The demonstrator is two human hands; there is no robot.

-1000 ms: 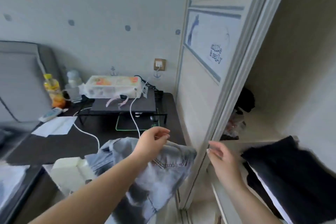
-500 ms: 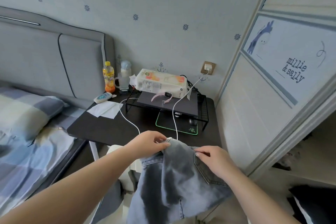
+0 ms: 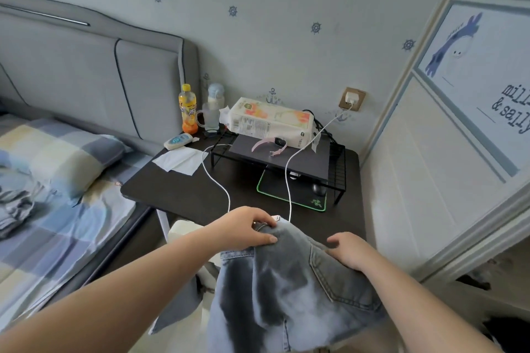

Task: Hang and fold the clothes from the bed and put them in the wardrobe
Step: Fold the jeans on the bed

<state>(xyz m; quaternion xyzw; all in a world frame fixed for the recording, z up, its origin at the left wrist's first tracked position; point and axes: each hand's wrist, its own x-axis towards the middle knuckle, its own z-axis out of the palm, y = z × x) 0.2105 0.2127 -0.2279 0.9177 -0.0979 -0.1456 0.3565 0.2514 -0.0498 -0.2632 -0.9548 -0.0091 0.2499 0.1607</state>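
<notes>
A pair of washed grey-blue jeans (image 3: 286, 289) hangs in front of me over the near edge of the dark bedside table (image 3: 183, 189). My left hand (image 3: 246, 228) grips the waistband at its top left. My right hand (image 3: 348, 251) holds the jeans by the back pocket on the right. The bed (image 3: 66, 209) with a checked sheet lies at the left, with crumpled clothes (image 3: 14, 209) on it. The wardrobe's sliding door (image 3: 447, 152) stands at the right; a sliver of its open inside shows at the lower right.
On the table stand a black wire shelf (image 3: 286, 157) with a tissue pack (image 3: 269, 123) and a pink watch, an orange bottle (image 3: 187, 109), a cup, a tissue sheet and white charging cables (image 3: 288, 180). A grey padded headboard (image 3: 94, 74) backs the bed.
My view has swung left from the wardrobe opening toward the table and bed. My right hand has left the wardrobe's edge and taken hold of the jeans beside my left hand.
</notes>
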